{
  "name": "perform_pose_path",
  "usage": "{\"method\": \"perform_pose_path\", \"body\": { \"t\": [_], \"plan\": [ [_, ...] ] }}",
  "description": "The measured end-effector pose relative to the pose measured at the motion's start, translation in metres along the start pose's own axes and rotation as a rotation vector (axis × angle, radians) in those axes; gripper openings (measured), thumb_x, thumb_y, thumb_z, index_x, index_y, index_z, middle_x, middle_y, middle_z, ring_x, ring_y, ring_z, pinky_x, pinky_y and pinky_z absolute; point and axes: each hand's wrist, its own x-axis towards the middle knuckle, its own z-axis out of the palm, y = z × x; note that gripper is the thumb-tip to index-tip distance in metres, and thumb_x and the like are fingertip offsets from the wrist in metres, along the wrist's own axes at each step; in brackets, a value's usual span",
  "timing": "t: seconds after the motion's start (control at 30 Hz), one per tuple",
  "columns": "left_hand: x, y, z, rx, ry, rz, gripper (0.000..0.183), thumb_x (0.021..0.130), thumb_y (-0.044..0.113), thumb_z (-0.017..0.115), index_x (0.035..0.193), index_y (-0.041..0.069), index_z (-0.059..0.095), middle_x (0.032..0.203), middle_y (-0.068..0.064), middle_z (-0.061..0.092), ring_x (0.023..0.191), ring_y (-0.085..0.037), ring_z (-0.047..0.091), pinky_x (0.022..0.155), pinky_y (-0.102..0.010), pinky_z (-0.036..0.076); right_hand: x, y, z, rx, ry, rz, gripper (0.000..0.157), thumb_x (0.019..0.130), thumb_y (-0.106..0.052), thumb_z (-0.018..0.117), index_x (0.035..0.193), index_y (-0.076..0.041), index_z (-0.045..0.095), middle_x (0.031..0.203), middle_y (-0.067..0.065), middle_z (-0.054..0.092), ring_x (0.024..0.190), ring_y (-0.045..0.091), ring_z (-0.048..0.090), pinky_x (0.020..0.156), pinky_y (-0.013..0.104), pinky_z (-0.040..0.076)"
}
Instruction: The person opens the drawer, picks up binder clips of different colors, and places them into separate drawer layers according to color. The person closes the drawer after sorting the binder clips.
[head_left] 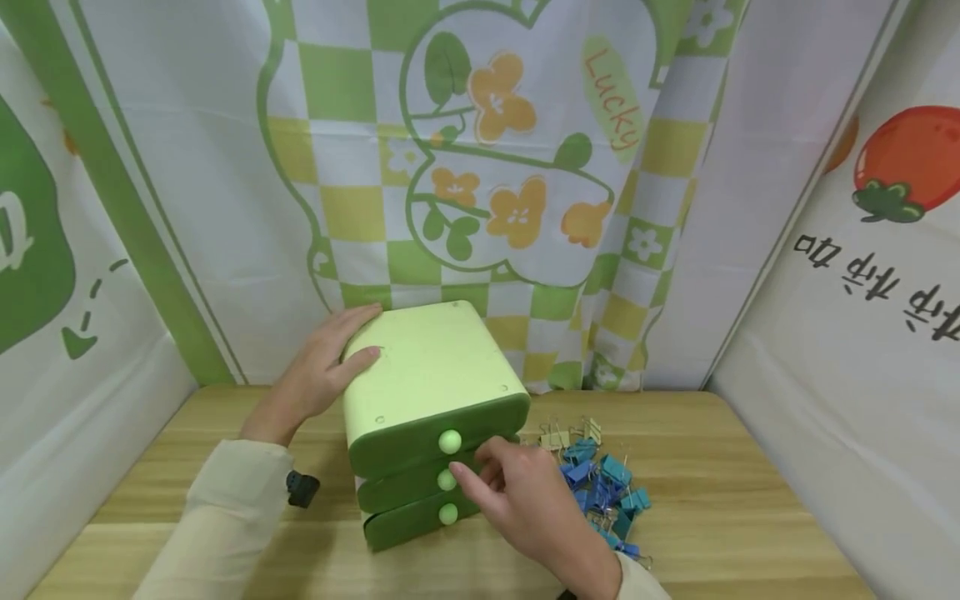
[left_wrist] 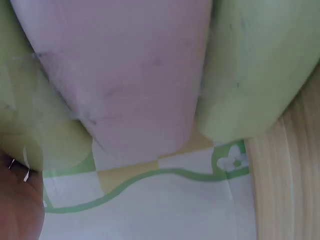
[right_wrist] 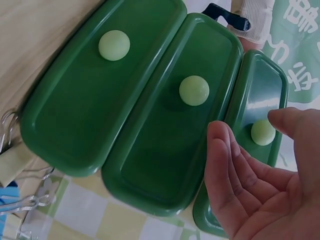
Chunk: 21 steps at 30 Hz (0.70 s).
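Observation:
A small chest of drawers with a pale green top stands on the table, its three dark green drawer fronts each bearing a round pale knob. My left hand rests on the top's left edge, thumb over the upper surface. In the left wrist view its fingers show at the lower left, beside a side wall with a pinkish panel. My right hand is in front of the drawers with bent fingers and thumb apart, holding nothing. Its thumb tip overlaps the top drawer's knob in the right wrist view.
Right of the chest lies a pile of binder clips, blue, teal and pale yellow. Behind it hangs a checked green and yellow cloth. Printed white fabric walls flank the wooden table on both sides.

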Motion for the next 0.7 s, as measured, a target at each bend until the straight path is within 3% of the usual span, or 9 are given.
{"method": "perform_pose_path", "body": {
  "t": [0.13,0.3,0.47,0.7],
  "plan": [
    [0.003,0.002,-0.002,0.026,-0.038,-0.011,0.062,0.109,0.035,0.049,0.163,0.006,0.038,0.168,-0.017,0.04,0.158,-0.04,0.033,0.126,-0.068,0.026,0.006,-0.003,0.004,0.019,0.029,-0.002,0.043,0.103,-0.048,0.063,0.097,-0.008,0.076,0.074,-0.007,0.074,0.065,-0.006,0.065,0.062,0.015,0.055],
    [0.005,0.004,-0.004,0.032,-0.069,-0.024,0.063,0.109,0.037,0.049,0.163,0.006,0.038,0.169,-0.018,0.039,0.159,-0.041,0.031,0.126,-0.068,0.025,0.012,-0.007,0.008,0.022,0.088,0.012,0.039,0.102,-0.048,0.065,0.089,-0.012,0.075,0.071,-0.006,0.074,0.062,-0.006,0.064,0.059,0.015,0.054],
    [0.004,0.002,-0.003,0.017,-0.057,-0.026,0.063,0.108,0.036,0.05,0.161,0.004,0.039,0.168,-0.019,0.04,0.158,-0.041,0.032,0.126,-0.068,0.025,0.017,-0.016,0.01,0.017,0.122,0.023,0.038,0.102,-0.046,0.065,0.086,-0.013,0.073,0.069,-0.006,0.073,0.06,-0.006,0.063,0.057,0.016,0.053],
    [0.001,-0.002,-0.003,-0.005,-0.043,-0.027,0.062,0.108,0.034,0.051,0.16,0.002,0.04,0.166,-0.019,0.041,0.156,-0.041,0.033,0.125,-0.068,0.026,0.021,-0.024,0.015,0.024,0.135,-0.024,0.029,0.101,-0.03,0.069,0.081,-0.009,0.071,0.069,-0.001,0.074,0.059,-0.003,0.065,0.057,0.012,0.053]
  ]
}}
